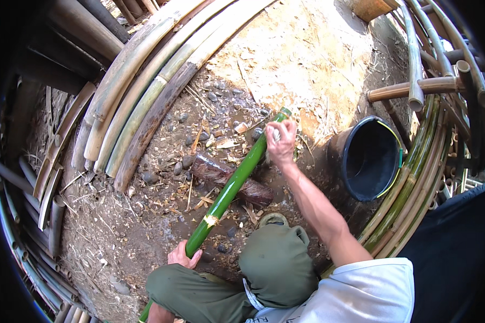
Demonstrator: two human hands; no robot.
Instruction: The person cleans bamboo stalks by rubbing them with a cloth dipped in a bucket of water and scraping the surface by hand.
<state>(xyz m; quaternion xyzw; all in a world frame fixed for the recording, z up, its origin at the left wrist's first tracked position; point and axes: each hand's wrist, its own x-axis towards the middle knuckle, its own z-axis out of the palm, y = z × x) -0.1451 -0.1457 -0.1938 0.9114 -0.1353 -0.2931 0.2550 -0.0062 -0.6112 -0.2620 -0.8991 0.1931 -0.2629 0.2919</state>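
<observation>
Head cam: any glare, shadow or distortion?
Head view: sunlit ground nearly blown out at upper centre, black bucket dark inside; head view: glossy highlights along the green pole; head view: upper-left poles look bowed, likely fisheye, corners black.

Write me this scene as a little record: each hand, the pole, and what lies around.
Left hand: gripping the green pole beside the knee
Right hand: near the pole's upper end, holding a pale wad, perhaps cloth, against it
Pole: glossy, slanted, one pale patch at a joint
Under the pole: brown log; contact unclear
To the right: dark bucket
Upper left: pale poles, side by side
Ground: dirt, stones, chips
</observation>
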